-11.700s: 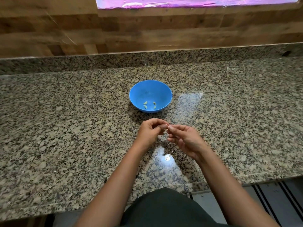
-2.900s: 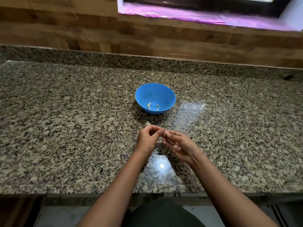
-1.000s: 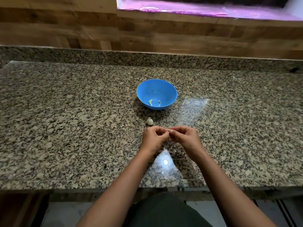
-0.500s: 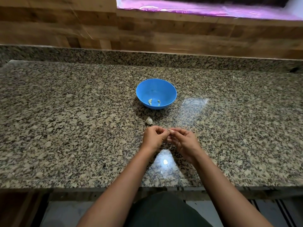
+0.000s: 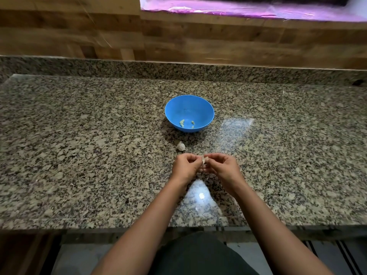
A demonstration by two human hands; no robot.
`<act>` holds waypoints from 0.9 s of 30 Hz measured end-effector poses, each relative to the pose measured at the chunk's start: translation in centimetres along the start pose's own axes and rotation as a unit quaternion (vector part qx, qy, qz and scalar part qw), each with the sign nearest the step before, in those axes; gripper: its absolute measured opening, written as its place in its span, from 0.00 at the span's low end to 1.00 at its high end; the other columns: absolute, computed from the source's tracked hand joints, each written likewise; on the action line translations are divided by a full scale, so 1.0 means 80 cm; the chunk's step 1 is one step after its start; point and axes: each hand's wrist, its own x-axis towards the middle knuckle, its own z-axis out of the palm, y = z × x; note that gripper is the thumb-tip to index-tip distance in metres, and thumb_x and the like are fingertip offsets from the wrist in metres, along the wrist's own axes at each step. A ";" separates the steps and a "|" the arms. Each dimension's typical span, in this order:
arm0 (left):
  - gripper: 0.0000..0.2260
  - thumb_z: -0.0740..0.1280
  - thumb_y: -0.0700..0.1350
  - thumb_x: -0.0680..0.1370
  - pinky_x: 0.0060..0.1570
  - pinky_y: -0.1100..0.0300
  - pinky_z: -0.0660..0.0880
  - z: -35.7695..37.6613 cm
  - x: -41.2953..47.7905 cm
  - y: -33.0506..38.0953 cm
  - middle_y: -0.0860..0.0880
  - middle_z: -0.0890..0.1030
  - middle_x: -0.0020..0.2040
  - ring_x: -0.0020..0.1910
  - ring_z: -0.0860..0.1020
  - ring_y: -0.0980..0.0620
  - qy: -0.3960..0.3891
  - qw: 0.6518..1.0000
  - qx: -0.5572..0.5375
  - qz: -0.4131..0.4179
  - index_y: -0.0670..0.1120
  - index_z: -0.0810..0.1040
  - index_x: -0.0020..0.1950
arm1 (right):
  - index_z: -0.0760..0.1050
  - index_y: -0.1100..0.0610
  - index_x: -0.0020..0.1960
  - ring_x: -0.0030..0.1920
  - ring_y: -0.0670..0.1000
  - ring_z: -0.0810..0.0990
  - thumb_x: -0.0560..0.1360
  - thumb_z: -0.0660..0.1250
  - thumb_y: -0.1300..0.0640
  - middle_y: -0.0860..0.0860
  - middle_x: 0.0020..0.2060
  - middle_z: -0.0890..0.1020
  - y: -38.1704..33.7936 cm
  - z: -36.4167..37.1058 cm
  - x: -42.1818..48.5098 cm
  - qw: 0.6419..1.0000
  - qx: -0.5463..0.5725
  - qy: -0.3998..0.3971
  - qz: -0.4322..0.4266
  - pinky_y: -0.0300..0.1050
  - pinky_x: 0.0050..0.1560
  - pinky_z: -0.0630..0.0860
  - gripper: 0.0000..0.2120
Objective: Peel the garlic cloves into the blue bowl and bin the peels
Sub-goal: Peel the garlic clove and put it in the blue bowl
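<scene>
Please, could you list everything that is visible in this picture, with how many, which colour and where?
blue bowl: one, blue, on the countertop, ahead of the hands
peeled garlic cloves: a few, exact count unclear, pale yellow-green, in the bowl's bottom
garlic piece: one, whitish, on the countertop between bowl and hands
garlic clove: one, pale, between both hands
countertop: one, speckled granite, across the view
wooden wall: one, brown, behind the countertop
pink sheet: one, pink-purple, top edge
left hand: one, pinches the clove
right hand: one, pinches the clove
</scene>
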 end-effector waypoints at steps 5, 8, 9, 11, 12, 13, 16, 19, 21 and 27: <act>0.06 0.70 0.38 0.74 0.38 0.66 0.78 -0.005 0.000 0.002 0.45 0.82 0.41 0.37 0.81 0.54 -0.028 0.999 -0.039 -0.012 0.37 0.79 0.48 | 0.79 0.62 0.48 0.39 0.54 0.82 0.74 0.67 0.66 0.59 0.41 0.84 0.002 -0.001 -0.002 0.996 -0.085 -0.003 -0.033 0.45 0.45 0.81 0.04; 0.03 0.69 0.36 0.74 0.37 0.65 0.78 -0.005 0.004 0.004 0.45 0.82 0.40 0.33 0.80 0.56 -0.010 0.999 -0.038 -0.004 0.38 0.79 0.47 | 0.78 0.62 0.48 0.40 0.55 0.82 0.74 0.67 0.66 0.60 0.42 0.83 0.001 0.002 -0.001 0.994 -0.089 0.007 -0.055 0.49 0.46 0.81 0.04; 0.02 0.69 0.36 0.75 0.38 0.64 0.78 -0.005 0.005 0.005 0.45 0.82 0.40 0.32 0.80 0.57 -0.007 0.999 -0.035 0.002 0.38 0.79 0.47 | 0.78 0.62 0.49 0.41 0.56 0.82 0.74 0.67 0.66 0.61 0.42 0.83 0.002 0.003 -0.001 0.994 -0.087 0.015 -0.065 0.49 0.46 0.81 0.04; 0.01 0.68 0.35 0.75 0.38 0.63 0.79 -0.002 0.007 0.006 0.44 0.81 0.39 0.30 0.79 0.57 0.002 0.999 -0.038 0.005 0.38 0.79 0.45 | 0.78 0.62 0.49 0.41 0.56 0.83 0.74 0.67 0.66 0.61 0.42 0.83 0.005 0.005 0.000 0.994 -0.073 0.032 -0.078 0.49 0.46 0.81 0.05; 0.01 0.67 0.35 0.76 0.38 0.63 0.79 -0.001 0.008 0.006 0.44 0.81 0.39 0.30 0.80 0.57 0.005 0.999 -0.043 0.003 0.38 0.79 0.45 | 0.78 0.61 0.48 0.40 0.56 0.83 0.74 0.67 0.67 0.61 0.42 0.83 0.006 0.006 -0.001 0.994 -0.059 0.036 -0.079 0.49 0.46 0.81 0.04; 0.02 0.67 0.35 0.76 0.37 0.63 0.79 0.000 0.008 0.007 0.44 0.81 0.38 0.31 0.80 0.56 0.005 0.999 -0.048 0.001 0.38 0.78 0.44 | 0.78 0.61 0.47 0.40 0.56 0.83 0.74 0.67 0.67 0.61 0.42 0.83 0.007 0.007 -0.001 0.995 -0.043 0.039 -0.079 0.48 0.45 0.81 0.04; 0.04 0.66 0.35 0.76 0.36 0.64 0.78 0.003 0.005 0.007 0.45 0.80 0.36 0.31 0.79 0.55 0.011 0.998 -0.059 -0.002 0.39 0.77 0.42 | 0.78 0.62 0.46 0.37 0.53 0.82 0.73 0.66 0.69 0.60 0.41 0.83 0.007 0.011 -0.002 0.996 0.027 0.051 -0.063 0.44 0.41 0.81 0.05; 0.05 0.67 0.37 0.76 0.40 0.58 0.77 -0.001 0.005 -0.001 0.46 0.80 0.34 0.31 0.77 0.53 0.038 0.999 -0.002 0.000 0.42 0.77 0.40 | 0.76 0.65 0.46 0.35 0.51 0.81 0.74 0.64 0.71 0.59 0.40 0.82 0.004 0.011 0.001 0.986 0.147 0.074 -0.015 0.40 0.37 0.80 0.05; 0.03 0.69 0.40 0.75 0.42 0.56 0.77 -0.006 0.007 -0.007 0.48 0.81 0.36 0.35 0.78 0.53 0.052 0.994 0.098 0.016 0.44 0.78 0.42 | 0.76 0.66 0.47 0.36 0.52 0.81 0.74 0.62 0.71 0.59 0.41 0.81 0.001 0.008 0.004 0.982 0.177 0.063 0.028 0.40 0.38 0.81 0.05; 0.07 0.69 0.44 0.75 0.49 0.61 0.78 -0.007 0.004 -0.001 0.51 0.82 0.46 0.46 0.80 0.55 0.034 0.981 0.180 0.060 0.46 0.81 0.53 | 0.76 0.68 0.49 0.40 0.53 0.80 0.75 0.60 0.74 0.60 0.41 0.80 -0.005 -0.006 0.010 0.980 0.166 0.005 0.110 0.41 0.43 0.81 0.08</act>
